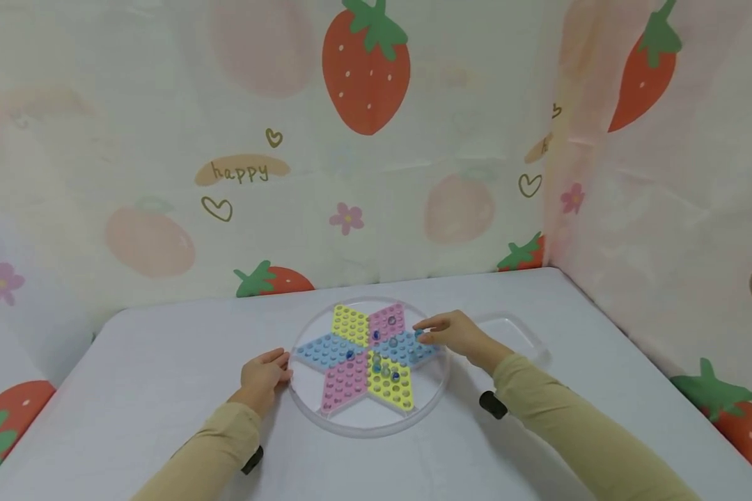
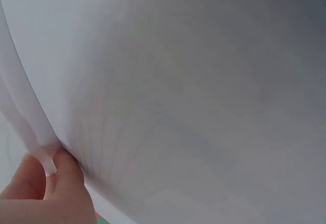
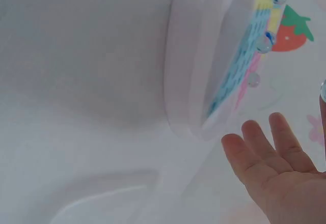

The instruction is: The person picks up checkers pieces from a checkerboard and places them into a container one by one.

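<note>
A round clear-rimmed Chinese checkers board [image 1: 367, 433] with a pink, yellow and blue star lies flat on the white table. My left hand [image 1: 261, 379] is at its left edge; in the left wrist view thumb and fingers [image 2: 69, 170] pinch the rim [image 2: 41, 127]. Above the right blue point, my right hand [image 1: 460, 337] pinches a glass marble [image 1: 418, 333] between thumb and index finger, the other fingers spread. Several marbles sit on the board, among them a clear one [image 1: 392, 321] on pink and a dark blue one [image 1: 349, 355] on the left blue point.
Behind my right hand lies a shallow clear tray [image 1: 507, 315], partly covered by the forearm. The white table [image 1: 182, 348] meets a strawberry-print cloth [image 1: 376, 257] at the back and another at the right. A dark wrist device [image 1: 493, 404] hangs under the right forearm.
</note>
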{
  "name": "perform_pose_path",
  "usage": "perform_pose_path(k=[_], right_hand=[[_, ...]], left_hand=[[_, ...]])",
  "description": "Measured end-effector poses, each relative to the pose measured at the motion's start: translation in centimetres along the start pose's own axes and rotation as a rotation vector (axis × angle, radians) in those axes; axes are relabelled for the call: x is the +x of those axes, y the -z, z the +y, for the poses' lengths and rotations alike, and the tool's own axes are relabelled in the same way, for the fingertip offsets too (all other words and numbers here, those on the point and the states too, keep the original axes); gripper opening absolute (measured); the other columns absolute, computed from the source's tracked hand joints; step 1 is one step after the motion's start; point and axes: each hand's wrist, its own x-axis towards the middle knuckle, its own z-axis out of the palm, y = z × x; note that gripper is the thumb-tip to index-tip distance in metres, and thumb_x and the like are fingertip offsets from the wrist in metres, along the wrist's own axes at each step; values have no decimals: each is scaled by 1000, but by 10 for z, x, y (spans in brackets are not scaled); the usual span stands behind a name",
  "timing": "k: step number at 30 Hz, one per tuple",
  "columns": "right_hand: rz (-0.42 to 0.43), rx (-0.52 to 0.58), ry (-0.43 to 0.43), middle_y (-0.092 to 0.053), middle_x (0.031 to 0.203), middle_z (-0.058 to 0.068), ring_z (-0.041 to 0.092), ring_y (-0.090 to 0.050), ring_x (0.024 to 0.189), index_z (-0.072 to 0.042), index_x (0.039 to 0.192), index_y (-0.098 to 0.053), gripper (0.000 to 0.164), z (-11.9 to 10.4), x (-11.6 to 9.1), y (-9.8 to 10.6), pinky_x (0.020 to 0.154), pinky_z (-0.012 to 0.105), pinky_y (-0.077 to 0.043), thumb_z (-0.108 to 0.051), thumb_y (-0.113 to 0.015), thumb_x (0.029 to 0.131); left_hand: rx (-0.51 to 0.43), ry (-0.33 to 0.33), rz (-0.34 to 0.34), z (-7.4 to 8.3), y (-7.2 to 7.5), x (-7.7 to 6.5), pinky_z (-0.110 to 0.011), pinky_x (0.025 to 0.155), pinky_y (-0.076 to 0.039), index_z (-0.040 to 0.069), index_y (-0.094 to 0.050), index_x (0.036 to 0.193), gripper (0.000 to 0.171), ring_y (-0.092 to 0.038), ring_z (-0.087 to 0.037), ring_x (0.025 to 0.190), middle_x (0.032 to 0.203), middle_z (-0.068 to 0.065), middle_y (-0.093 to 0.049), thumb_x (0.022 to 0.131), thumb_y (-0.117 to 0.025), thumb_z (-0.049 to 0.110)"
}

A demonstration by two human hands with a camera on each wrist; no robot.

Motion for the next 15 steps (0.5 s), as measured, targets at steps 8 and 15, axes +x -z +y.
perform_pose_path(k=[8, 15], right_hand=[[-28, 50, 62, -63, 126, 17, 29, -58, 112, -2, 127, -63, 36, -7, -9, 17, 92, 47, -47, -13, -67, 92], [-6, 53, 66, -64, 124, 17, 28, -64, 104, 0, 129, -61, 37, -10, -14, 35, 89, 42, -50, -13, -64, 94]], left_hand=[[-1, -4, -6, -2, 1, 0, -14, 66, -46, -10, -38, 143, 58, -39, -31, 134, 145, -26, -40, 87, -49, -22], [2, -22, -9, -3, 1, -2, -12, 64, -45, -11, -38, 142, 56, -39, -33, 133, 144, -27, -40, 88, -48, -21]])
